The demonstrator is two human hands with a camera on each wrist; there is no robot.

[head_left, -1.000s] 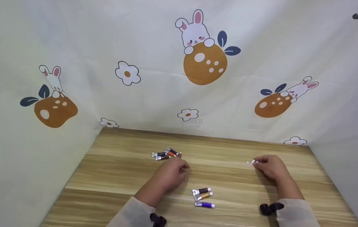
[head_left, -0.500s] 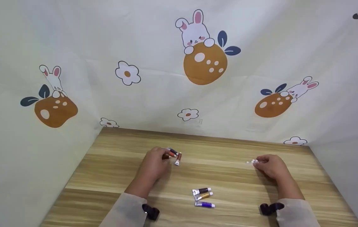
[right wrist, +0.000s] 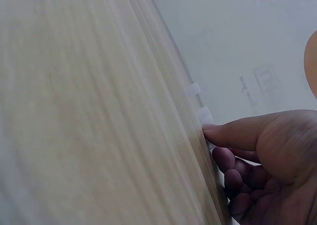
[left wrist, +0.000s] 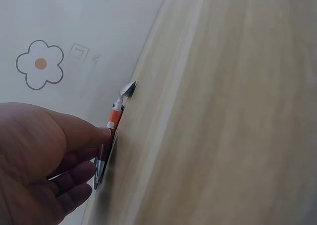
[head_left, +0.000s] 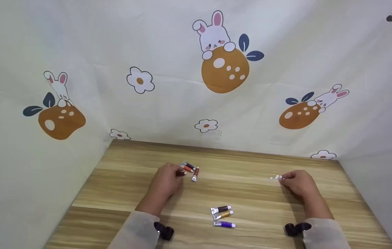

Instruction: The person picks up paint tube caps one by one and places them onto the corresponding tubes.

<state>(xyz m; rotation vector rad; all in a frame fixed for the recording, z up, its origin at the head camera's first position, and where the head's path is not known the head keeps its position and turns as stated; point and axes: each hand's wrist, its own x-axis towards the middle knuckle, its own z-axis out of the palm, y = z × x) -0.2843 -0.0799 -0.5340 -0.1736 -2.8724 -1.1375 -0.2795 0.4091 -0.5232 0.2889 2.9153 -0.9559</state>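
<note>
In the head view, my left hand [head_left: 166, 178] pinches a dark red paint tube [head_left: 181, 174] at the pile's left side. The left wrist view shows the thumb on that tube [left wrist: 105, 150] just under its white cap. An orange-red tube [head_left: 188, 168] and a dark tube [head_left: 190, 165] lie against it. Just right of them rests a reddish-brown tube [head_left: 195, 174], its white cap pointing away. Over on the right, my right hand [head_left: 298, 181] pinches at small white pieces [head_left: 278, 177]; one white piece [right wrist: 204, 115] shows at the thumb tip. What lies behind these fingers is hidden.
Nearer the front of the wooden table [head_left: 130, 193] lie a dark brown tube [head_left: 223, 209], a gold tube [head_left: 224, 215] and a purple tube [head_left: 224, 224]. A printed cloth [head_left: 168, 103] encloses the table's back and sides.
My left hand has moved left from the reddish-brown tube, which now lies uncovered, to the dark red tube. The right hand has barely moved, shifting slightly right.
</note>
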